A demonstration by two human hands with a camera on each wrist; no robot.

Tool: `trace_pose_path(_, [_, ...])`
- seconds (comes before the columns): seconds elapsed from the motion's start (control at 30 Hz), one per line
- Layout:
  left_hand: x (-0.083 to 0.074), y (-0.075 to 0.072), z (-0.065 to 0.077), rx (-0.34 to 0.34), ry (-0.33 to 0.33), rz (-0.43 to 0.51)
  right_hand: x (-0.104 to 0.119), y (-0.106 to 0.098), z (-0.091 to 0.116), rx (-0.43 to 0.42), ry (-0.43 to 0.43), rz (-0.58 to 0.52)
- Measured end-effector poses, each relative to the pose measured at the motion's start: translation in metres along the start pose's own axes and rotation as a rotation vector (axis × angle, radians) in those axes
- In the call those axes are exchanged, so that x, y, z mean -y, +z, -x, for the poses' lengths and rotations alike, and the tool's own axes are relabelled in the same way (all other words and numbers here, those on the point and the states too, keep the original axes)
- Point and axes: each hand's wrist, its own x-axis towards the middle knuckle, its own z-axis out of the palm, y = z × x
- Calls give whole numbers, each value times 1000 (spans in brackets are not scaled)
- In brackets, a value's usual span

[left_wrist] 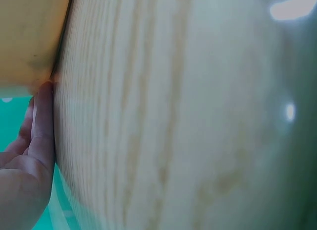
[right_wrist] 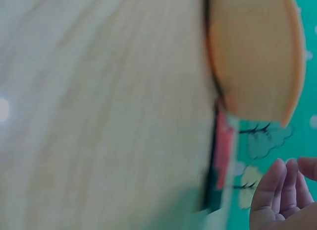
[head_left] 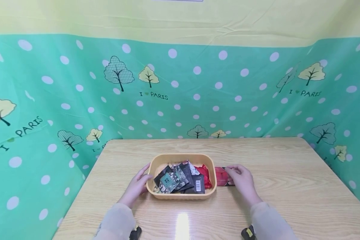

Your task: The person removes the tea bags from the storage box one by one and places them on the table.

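Left hand (head_left: 137, 185): fingers straight against tray (head_left: 183, 197); shoving toward bench's (head_left: 288, 190) right edge could jam red packet (head_left: 220, 176).
Right hand (head_left: 242, 180): fingers bent, pinching nothing; flat packet may slip.

So I'm having my tan tub (head_left: 183, 197) sitting upright, nearer the desk's (head_left: 291, 180) left edge than its right, with dark and floral packets (head_left: 181, 180) piling up loosely inside. A red, dark-trimmed packet (head_left: 221, 176) is lying flat just beside its right end.
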Motion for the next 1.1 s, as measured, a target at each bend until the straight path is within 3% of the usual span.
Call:
trace_pose_path(0.23, [-1,1,1,3,2,2,25,17,11,50,-54,16])
trace_pose_path(0.5, [-3,2,2,11,16,-17,39,37,22,78,-74,68])
trace_pose_path(0.63, [-3,2,3,5,13,-12,42,45,26,111,-95,108])
trace_pose_path(1.1, [-4,2,4,7,8,-30,39,76,38,221,-150,37])
